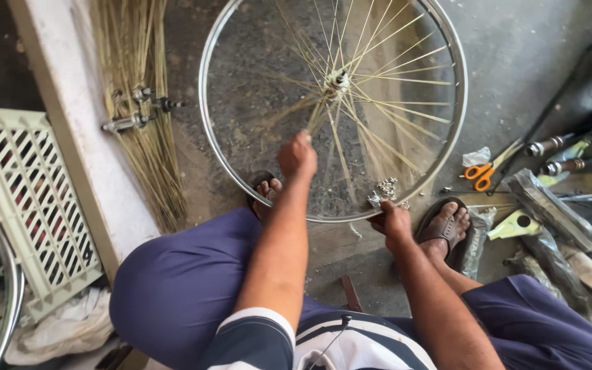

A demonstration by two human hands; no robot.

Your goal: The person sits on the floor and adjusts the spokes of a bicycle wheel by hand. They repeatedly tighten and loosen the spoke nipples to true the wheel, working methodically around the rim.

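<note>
The head view shows a round silver bicycle wheel rim with thin golden metal spokes (447, 130) lying flat on the grey concrete floor (515, 41), between the person's sandaled feet. The spokes run from a small metal hub (338, 81) out to the rim; on the left part several places are without spokes. The left hand (297, 155) is over the wheel, its fingers closed on one spoke. The right hand (392, 220) rests at the near edge of the rim, touching a small heap of shiny metal nipples (384, 190); its fingers are curled together. Orange-handled scissors (482, 175) lie to the right, and a bundle of loose golden spokes (138, 103) lies to the left.
</note>
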